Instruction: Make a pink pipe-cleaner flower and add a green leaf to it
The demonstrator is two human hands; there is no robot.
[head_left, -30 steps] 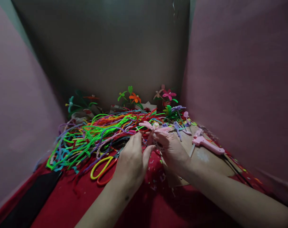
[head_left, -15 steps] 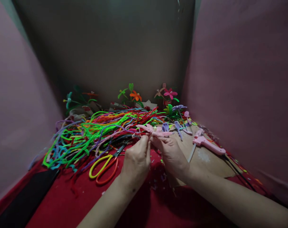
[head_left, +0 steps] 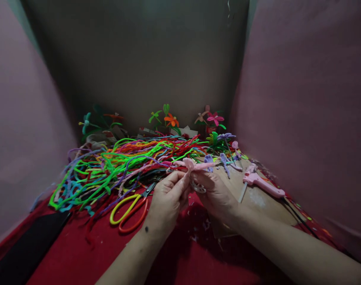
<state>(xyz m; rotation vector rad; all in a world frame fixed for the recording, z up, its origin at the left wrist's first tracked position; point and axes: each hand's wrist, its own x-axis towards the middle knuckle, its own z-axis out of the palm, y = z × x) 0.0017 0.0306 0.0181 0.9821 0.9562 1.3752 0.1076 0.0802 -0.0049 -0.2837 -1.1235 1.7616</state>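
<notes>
My left hand (head_left: 167, 198) and my right hand (head_left: 216, 194) meet just above the red cloth (head_left: 88, 257), both pinched on a pale pink pipe-cleaner flower (head_left: 192, 165). Its petals stick out left and right above my fingertips. A small white patterned thing (head_left: 197, 187) shows between my hands; I cannot make out what it is. Behind and left of my hands lies a big tangle of coloured pipe cleaners (head_left: 117, 162). Scissors with yellow and orange handles (head_left: 129, 209) lie just left of my left hand.
A pink glue gun (head_left: 262, 183) rests on a brown cardboard sheet (head_left: 257, 202) at the right. Finished pipe-cleaner flowers (head_left: 211, 118) stand along the grey back wall. Pink panels close in both sides. A black strip (head_left: 28, 253) lies at the lower left.
My hands have drawn slightly nearer to me with the pink flower, and my left fingers have turned upward around its middle. The view has shifted a little.
</notes>
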